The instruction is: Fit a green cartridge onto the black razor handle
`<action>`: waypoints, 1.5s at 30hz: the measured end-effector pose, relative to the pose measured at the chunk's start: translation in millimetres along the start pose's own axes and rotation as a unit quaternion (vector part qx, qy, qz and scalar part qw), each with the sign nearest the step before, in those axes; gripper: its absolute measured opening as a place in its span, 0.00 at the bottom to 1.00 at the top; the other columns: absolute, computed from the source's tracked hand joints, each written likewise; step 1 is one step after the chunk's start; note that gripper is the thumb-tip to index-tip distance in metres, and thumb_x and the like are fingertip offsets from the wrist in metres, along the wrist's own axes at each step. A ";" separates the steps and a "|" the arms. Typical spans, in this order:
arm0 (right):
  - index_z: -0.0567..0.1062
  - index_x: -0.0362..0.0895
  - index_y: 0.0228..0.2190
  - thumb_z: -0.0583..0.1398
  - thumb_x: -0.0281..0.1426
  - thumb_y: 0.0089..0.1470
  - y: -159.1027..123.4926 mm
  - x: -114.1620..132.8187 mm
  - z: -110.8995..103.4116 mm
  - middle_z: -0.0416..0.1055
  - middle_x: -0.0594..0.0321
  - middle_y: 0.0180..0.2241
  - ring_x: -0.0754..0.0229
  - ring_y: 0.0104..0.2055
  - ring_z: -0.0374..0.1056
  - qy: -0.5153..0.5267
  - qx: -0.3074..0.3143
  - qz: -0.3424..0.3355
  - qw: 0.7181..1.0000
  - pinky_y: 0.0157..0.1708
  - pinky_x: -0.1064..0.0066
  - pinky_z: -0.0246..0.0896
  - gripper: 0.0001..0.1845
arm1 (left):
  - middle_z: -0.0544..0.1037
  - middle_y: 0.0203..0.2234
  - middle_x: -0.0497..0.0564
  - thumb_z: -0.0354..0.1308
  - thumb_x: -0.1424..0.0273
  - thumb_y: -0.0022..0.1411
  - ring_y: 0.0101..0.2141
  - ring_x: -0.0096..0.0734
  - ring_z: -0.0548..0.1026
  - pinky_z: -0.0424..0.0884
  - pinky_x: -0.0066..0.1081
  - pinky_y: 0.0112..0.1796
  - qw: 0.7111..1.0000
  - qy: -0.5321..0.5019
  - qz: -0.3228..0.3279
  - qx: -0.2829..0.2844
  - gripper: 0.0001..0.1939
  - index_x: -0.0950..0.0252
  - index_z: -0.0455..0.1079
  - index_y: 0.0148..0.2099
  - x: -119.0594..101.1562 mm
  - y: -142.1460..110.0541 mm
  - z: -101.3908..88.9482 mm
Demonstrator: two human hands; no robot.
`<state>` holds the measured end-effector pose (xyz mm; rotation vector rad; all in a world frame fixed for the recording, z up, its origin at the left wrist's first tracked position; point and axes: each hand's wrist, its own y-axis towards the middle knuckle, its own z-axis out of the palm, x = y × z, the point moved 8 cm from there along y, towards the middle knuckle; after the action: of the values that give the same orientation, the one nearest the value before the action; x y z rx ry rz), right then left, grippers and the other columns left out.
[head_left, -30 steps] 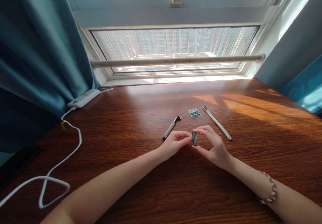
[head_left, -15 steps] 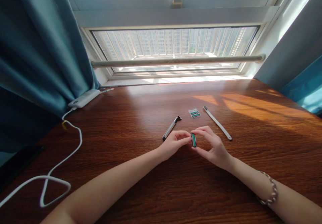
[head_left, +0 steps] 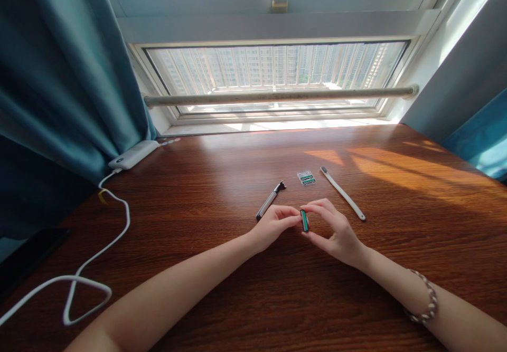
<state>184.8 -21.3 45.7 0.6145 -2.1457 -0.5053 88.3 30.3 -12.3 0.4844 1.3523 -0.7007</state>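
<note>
1. From here I see a small green-and-black razor cartridge [head_left: 304, 220] between the two hands, over the brown wooden table [head_left: 222, 178], its long side running roughly away from the person.
2. The right hand [head_left: 336, 230] is half curled, thumb at the cartridge's near end and fingertips at its far end – it has it pinched lengthwise.
3. The left hand [head_left: 273, 229] has thumb and fingertips drawn together against the cartridge's left side; whether they grip it or merely touch, I cannot tell.
4. Just beyond the left hand lies a razor handle [head_left: 271, 200], its black forked head pointing away.
5. Farther back sits a clear case [head_left: 306, 178] with more green-striped cartridges in it, and just right of that a white toothbrush [head_left: 343, 193] lies aslant.
6. A braided bracelet [head_left: 431, 300] circles the right forearm.
7. Over by the blue curtain [head_left: 71, 67] rests a white device [head_left: 133, 155] with a white cable [head_left: 125, 220].
</note>
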 end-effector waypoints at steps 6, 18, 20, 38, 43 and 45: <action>0.66 0.45 0.46 0.60 0.28 0.47 -0.6 -0.9 0.8 0.67 0.56 0.39 0.55 0.43 0.63 0.003 0.002 0.006 1.000 0.42 0.61 0.62 0.22 | 0.75 0.24 0.50 0.58 0.65 0.52 0.28 0.25 0.68 0.62 0.26 0.34 1.000 -0.004 -0.003 0.000 0.12 0.70 0.73 0.31 0.8 0.2 -0.1; 0.66 0.46 0.46 0.59 0.27 0.47 -0.8 -1.5 2.5 0.65 0.56 0.40 0.55 0.44 0.62 -0.002 0.004 0.002 1.000 0.43 0.61 0.62 0.22 | 0.74 0.26 0.50 0.59 0.63 0.51 0.29 0.27 0.69 0.65 0.27 0.35 0.997 0.070 0.014 0.022 0.14 0.71 0.72 0.32 -4.0 -2.9 9.1; 0.65 0.46 0.46 0.58 0.26 0.47 -1.5 -0.9 4.1 0.64 0.56 0.41 0.54 0.45 0.62 -0.005 0.010 -0.008 1.000 0.43 0.61 0.62 0.22 | 0.74 0.26 0.51 0.59 0.63 0.51 0.29 0.28 0.69 0.64 0.28 0.35 0.991 0.125 0.028 0.037 0.14 0.71 0.72 0.32 -6.3 -4.6 14.2; 0.65 0.47 0.44 0.57 0.23 0.47 -3.8 3.4 11.2 0.64 0.56 0.41 0.54 0.44 0.60 -0.039 0.033 -0.031 0.998 0.43 0.59 0.62 0.21 | 0.76 0.28 0.52 0.53 0.64 0.57 0.32 0.31 0.71 0.65 0.26 0.35 0.979 0.193 0.049 0.034 0.15 0.72 0.73 0.31 -7.4 -5.2 15.2; 0.64 0.47 0.44 0.57 0.23 0.47 -3.5 2.8 12.3 0.63 0.56 0.41 0.54 0.45 0.60 -0.040 0.035 -0.033 0.998 0.43 0.60 0.62 0.21 | 0.77 0.30 0.52 0.52 0.66 0.57 0.33 0.32 0.72 0.65 0.27 0.38 0.981 0.185 0.046 0.047 0.14 0.70 0.74 0.34 -7.2 -5.2 16.3; 0.64 0.46 0.44 0.57 0.23 0.47 -3.4 2.6 12.2 0.63 0.56 0.41 0.54 0.45 0.60 -0.043 0.036 -0.032 0.998 0.43 0.60 0.62 0.20 | 0.77 0.30 0.52 0.51 0.66 0.58 0.34 0.32 0.72 0.65 0.27 0.38 0.981 0.178 0.044 0.054 0.14 0.70 0.75 0.35 -7.0 -5.4 17.2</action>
<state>174.5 -23.7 38.4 0.7160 -2.2384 -0.4990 96.2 15.9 -2.1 0.7805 1.6213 -0.6353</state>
